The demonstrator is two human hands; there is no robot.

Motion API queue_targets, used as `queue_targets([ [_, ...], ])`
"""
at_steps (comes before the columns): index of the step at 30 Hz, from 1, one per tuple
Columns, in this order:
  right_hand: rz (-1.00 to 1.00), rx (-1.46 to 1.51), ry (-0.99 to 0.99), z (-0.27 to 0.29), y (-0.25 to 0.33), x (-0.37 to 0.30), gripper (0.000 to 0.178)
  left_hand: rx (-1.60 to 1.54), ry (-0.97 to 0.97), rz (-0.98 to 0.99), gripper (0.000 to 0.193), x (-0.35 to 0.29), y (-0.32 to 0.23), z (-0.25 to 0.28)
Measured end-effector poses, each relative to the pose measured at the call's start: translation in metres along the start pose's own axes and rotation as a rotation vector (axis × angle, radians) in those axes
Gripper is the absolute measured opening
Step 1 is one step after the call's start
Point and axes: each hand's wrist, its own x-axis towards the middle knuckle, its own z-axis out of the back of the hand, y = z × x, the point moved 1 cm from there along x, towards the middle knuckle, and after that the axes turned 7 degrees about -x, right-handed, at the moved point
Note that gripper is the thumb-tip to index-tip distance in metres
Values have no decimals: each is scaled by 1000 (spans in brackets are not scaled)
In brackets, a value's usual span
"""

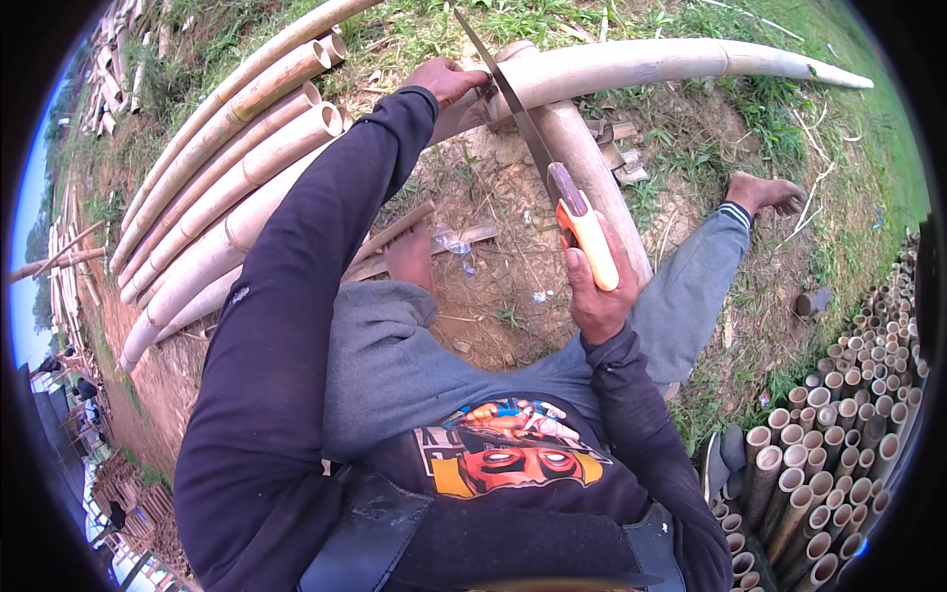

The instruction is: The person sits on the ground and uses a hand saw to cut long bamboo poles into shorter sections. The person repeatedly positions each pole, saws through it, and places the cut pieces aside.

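Note:
My right hand (599, 296) is wrapped around the orange and yellow handle of a hand saw (534, 139). The long saw blade points away from me and lies across a thick, pale bamboo pole (631, 67). Just left of the blade, my left hand (449, 81) is closed on the pole, its fingers curled and partly hidden. Beneath the pole, a second thick bamboo piece (584, 163) slants toward my right leg and props it up. Whether the blade has cut into the pole cannot be made out.
Several long bamboo poles (252, 168) lie side by side on the left. Many cut bamboo tubes (814, 474) stand bundled at the lower right. Bamboo scraps (617, 153) lie on the dirt beside the prop. My bare feet (760, 193) rest on the ground.

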Motion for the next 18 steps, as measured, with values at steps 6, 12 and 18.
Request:
queue_targets([
  [6, -34, 35, 12, -2, -13, 3, 52, 1, -18, -7, 76, -2, -1, -2],
  [12, -48, 95, 15, 0, -15, 6, 51, 16, -42, -1, 75, -4, -2, -3],
  [18, 37, 5, 34, -23, -17, 40, 51, -9, -42, -2, 75, -4, -1, -5],
])
